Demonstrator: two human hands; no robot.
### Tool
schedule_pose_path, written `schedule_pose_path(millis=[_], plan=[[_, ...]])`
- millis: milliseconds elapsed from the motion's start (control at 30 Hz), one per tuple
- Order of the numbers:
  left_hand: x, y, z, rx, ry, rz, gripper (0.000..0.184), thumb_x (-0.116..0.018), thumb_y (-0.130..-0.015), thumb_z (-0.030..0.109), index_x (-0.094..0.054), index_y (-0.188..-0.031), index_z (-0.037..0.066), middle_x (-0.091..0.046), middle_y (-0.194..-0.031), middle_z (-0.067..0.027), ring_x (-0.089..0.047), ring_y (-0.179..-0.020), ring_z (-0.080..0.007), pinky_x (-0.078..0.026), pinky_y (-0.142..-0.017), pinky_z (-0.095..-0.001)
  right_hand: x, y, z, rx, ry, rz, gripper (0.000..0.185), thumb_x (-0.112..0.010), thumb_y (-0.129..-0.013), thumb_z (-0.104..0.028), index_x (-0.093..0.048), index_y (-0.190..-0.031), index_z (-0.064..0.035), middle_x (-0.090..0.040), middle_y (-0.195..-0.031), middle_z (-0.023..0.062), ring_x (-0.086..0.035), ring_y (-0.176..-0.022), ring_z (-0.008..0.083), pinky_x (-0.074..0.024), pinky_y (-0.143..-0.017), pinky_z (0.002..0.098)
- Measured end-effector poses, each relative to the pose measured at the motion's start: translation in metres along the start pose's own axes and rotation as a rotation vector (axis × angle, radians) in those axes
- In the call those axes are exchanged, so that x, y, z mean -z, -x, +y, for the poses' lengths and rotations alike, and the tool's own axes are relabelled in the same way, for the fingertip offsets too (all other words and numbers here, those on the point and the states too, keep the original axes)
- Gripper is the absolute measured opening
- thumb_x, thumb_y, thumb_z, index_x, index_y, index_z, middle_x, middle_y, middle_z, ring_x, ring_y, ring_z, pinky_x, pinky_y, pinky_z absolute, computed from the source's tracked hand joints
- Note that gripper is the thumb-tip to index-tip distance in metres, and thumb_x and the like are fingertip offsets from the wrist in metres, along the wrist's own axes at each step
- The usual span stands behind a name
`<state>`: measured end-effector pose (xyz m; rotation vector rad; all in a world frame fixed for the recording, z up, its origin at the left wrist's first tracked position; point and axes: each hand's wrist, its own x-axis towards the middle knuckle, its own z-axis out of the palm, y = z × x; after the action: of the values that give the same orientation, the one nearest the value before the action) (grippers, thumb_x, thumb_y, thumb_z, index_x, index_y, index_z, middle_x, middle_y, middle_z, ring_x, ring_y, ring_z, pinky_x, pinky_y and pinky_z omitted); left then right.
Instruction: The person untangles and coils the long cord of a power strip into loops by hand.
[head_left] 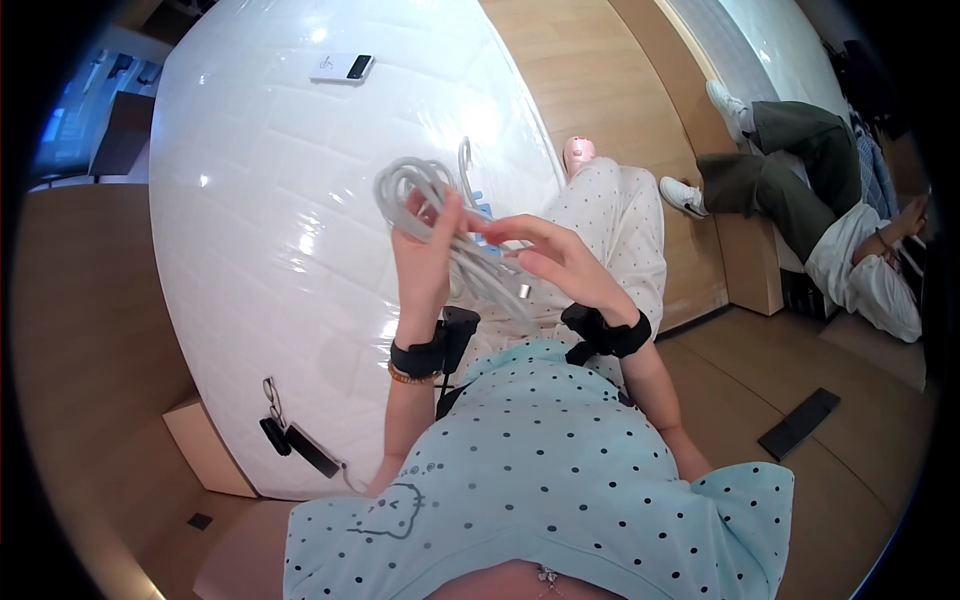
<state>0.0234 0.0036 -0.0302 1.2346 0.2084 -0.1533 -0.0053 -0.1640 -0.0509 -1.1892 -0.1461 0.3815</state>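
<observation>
A looped bundle of light grey cable (400,180) is gripped in my left hand (425,265), its coils standing up past the fingers and more strands hanging toward my lap. At the lower end of the strands a small metal connector (525,291) shows. My right hand (575,268) is beside the bundle, thumb and fingers apart, its fingertips close to the strands; whether they touch is unclear. Behind the cable, a light blue piece (482,208) is partly hidden, and I cannot make out its kind. Both wrists wear black straps with small black devices.
A plastic-covered mattress (270,200) lies before me, with a white box (342,68) at its far side. Glasses (273,400) and a black device (312,450) rest at its lower left. Another person's legs (790,170) are at right. A dark flat object (798,424) lies on the floor.
</observation>
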Motion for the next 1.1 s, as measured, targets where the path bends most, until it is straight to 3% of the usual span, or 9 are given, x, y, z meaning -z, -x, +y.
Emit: schedule_pose_path(millis=[133, 333, 367, 467, 500, 600, 833, 933, 1100], plan=[[-0.004, -0.001, -0.003, -0.003, 0.176, -0.049, 0.016, -0.055, -0.090, 0.014, -0.050, -0.096, 0.001, -0.042, -0.066, 0.0009, -0.050, -0.069, -0.0104, -0.042, -0.063, -0.0251, -0.013, 0.001, 0.008, 0.177, 0.566, -0.011, 0.049, -0.072, -0.072, -0.018, -0.052, -0.112, 0.0026, -0.060, -0.089, 0.0141, -0.056, -0.081, 0.0174, -0.0455, -0.072, 0.0298], [-0.001, 0.007, 0.003, -0.052, 0.247, -0.327, 0.040, -0.055, -0.089, 0.018, -0.043, -0.121, -0.002, -0.055, -0.109, -0.0139, -0.054, -0.106, -0.0224, -0.044, -0.088, -0.0325, -0.009, -0.004, 0.028, -0.062, 0.405, -0.051, 0.027, -0.071, -0.070, -0.012, -0.056, -0.087, 0.0033, -0.053, -0.066, 0.0066, -0.051, -0.062, 0.0121, -0.0417, -0.060, 0.0270], [0.004, 0.006, 0.010, 0.028, 0.139, -0.361, 0.051, -0.051, -0.090, 0.024, -0.034, -0.131, -0.003, -0.045, -0.129, -0.0184, -0.045, -0.120, -0.0271, -0.038, -0.099, -0.0379, -0.008, -0.001, 0.027, -0.082, 0.353, -0.039, 0.024, -0.069, -0.072, -0.011, -0.056, -0.086, 0.0030, -0.053, -0.065, 0.0050, -0.050, -0.061, 0.0113, -0.0412, -0.059, 0.0265], [0.042, 0.000, -0.007, -0.160, -0.145, -0.252, 0.060, -0.043, -0.093, 0.042, -0.034, -0.132, -0.002, -0.041, -0.134, -0.0196, -0.039, -0.126, -0.0275, -0.035, -0.101, -0.0401, -0.003, 0.005, 0.016, -0.131, 0.207, 0.015, 0.016, -0.064, -0.078, -0.012, -0.055, -0.083, 0.0014, -0.052, -0.064, 0.0013, -0.049, -0.060, 0.0094, -0.0399, -0.058, 0.0251], [0.048, -0.001, -0.003, -0.066, -0.141, -0.095, 0.055, -0.051, -0.090, 0.038, -0.040, -0.128, -0.001, -0.050, -0.125, -0.0169, -0.050, -0.115, -0.0233, -0.041, -0.093, -0.0356, 0.001, 0.007, 0.017, -0.144, 0.154, 0.046, 0.015, -0.062, -0.080, -0.013, -0.054, -0.081, 0.0005, -0.052, -0.064, 0.0007, -0.049, -0.060, 0.0092, -0.0396, -0.059, 0.0247], [0.086, -0.006, -0.040, 0.134, -0.733, 0.160, 0.043, -0.058, -0.087, 0.031, -0.052, -0.115, -0.002, -0.060, -0.104, -0.0124, -0.059, -0.096, -0.0176, -0.045, -0.080, -0.0297, 0.013, 0.009, 0.019, -0.157, -0.004, 0.093, 0.017, -0.059, -0.083, -0.017, -0.049, -0.081, -0.0024, -0.050, -0.064, 0.0021, -0.047, -0.060, 0.0101, -0.0377, -0.058, 0.0247], [0.064, -0.005, -0.098, 0.233, -1.063, -0.157, 0.030, -0.061, -0.085, 0.026, -0.058, -0.090, -0.003, -0.060, -0.069, -0.0074, -0.058, -0.060, -0.0110, -0.044, -0.055, -0.0238, 0.008, 0.010, 0.004, -0.164, -0.098, -0.012, 0.019, -0.059, -0.082, -0.018, -0.046, -0.080, -0.0046, -0.048, -0.064, 0.0031, -0.045, -0.059, 0.0108, -0.0350, -0.056, 0.0249], [0.062, -0.006, -0.081, 0.297, -0.851, -0.116, 0.034, -0.057, -0.085, 0.030, -0.060, -0.087, -0.004, -0.063, -0.075, -0.0149, -0.061, -0.066, -0.0219, -0.046, -0.061, -0.0323, 0.012, 0.016, -0.001, -0.176, -0.069, -0.044, 0.020, -0.061, -0.081, -0.018, -0.046, -0.079, -0.0047, -0.049, -0.065, 0.0027, -0.045, -0.060, 0.0105, -0.0352, -0.056, 0.0245], [0.062, 0.006, -0.038, 0.149, -0.472, -0.065, 0.027, -0.047, -0.093, 0.018, -0.059, -0.090, -0.006, -0.066, -0.085, -0.0123, -0.064, -0.076, -0.0140, -0.047, -0.064, -0.0246, 0.021, 0.016, 0.001, -0.127, 0.043, 0.068, 0.017, -0.063, -0.081, -0.017, -0.052, -0.078, -0.0029, -0.051, -0.064, 0.0015, -0.047, -0.059, 0.0085, -0.0376, -0.056, 0.0229]])
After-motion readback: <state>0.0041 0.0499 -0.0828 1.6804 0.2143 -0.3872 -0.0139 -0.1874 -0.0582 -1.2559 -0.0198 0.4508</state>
